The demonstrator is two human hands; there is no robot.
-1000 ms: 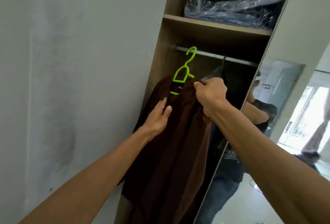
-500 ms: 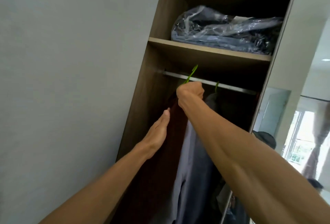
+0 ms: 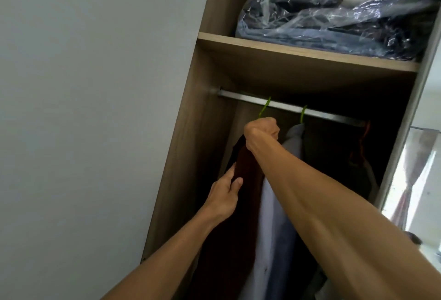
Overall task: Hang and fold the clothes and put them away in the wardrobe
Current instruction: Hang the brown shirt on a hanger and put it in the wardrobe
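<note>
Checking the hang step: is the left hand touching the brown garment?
Touching. Head view: the left hand pinches the brown garment at its edge.

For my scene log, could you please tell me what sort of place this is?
Likely a home bedroom, at an open wardrobe: a metal rail carries clothes on green hangers, and the shelf above holds a plastic-wrapped bundle.

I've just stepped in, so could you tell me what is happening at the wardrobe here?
A person is hanging a brown garment in the wardrobe. The right hand grips the neck of its green hanger, whose hook is up at the rail; whether it is seated I cannot tell. The left hand holds the garment's edge. A grey garment hangs beside it.
</note>
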